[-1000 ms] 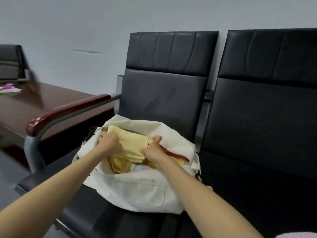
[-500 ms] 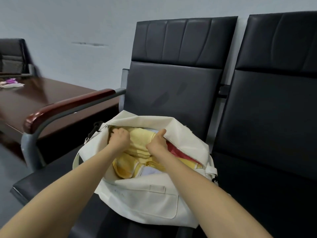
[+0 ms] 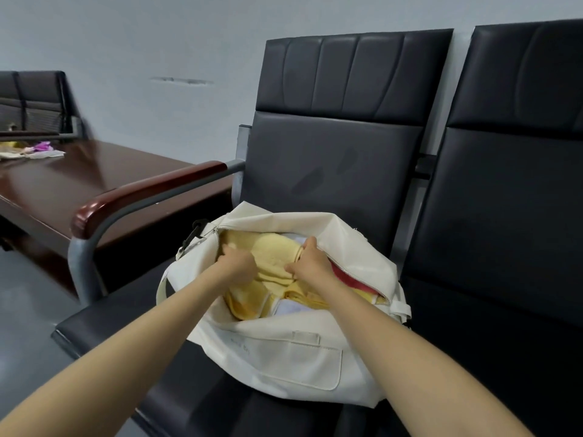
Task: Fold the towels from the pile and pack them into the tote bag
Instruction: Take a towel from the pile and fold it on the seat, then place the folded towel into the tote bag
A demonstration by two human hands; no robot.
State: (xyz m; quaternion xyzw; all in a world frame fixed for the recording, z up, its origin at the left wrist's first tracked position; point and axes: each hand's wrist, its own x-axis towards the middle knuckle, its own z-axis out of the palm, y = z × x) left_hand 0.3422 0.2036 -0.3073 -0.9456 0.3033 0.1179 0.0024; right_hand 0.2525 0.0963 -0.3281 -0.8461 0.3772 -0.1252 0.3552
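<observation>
Both hands reach into the open tote bag [image 3: 284, 351]. The left hand [image 3: 237, 265] and the right hand [image 3: 310, 264] each grip the folded yellow towel [image 3: 273, 252] between them. A second ago it rode above the bag's rim; now it sits lower, under the far flap.

Cream-white tote bag [image 3: 284, 357], pale yellow towel [image 3: 274, 257], red towel [image 3: 353, 279] at the zip edge, black seats [image 3: 331, 159], reddish-brown tabletop [image 3: 79, 181]

1 tote bag [image 3: 284, 357], 2 hands [image 3: 236, 266] [image 3: 310, 266], 2 seats [image 3: 331, 171] [image 3: 504, 200], 1 table [image 3: 63, 184].
</observation>
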